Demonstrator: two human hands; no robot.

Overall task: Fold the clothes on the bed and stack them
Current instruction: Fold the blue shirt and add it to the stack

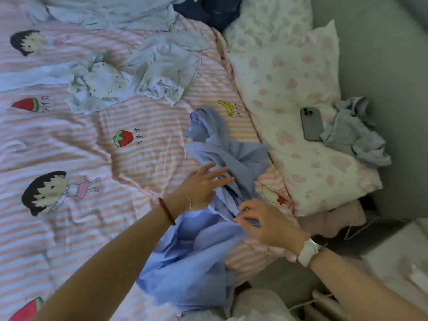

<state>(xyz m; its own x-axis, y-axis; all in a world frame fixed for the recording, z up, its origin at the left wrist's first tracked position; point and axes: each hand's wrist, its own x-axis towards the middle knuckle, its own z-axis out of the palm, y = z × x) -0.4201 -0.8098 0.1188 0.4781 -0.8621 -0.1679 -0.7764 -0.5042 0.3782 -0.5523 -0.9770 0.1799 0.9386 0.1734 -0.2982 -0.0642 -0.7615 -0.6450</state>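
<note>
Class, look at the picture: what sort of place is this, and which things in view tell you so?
Most likely a bedroom at home. A striped cartoon duvet covers a bed, a floral pillow lies at its right side, and loose clothes are scattered on it, including the blue shirt under both hands.

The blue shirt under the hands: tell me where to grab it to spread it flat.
Take the blue shirt by its collar end, the bunched part farthest from you, coming from the near side past the left hand. The middle is twisted, so pulling the ends apart should probably open it.
</note>
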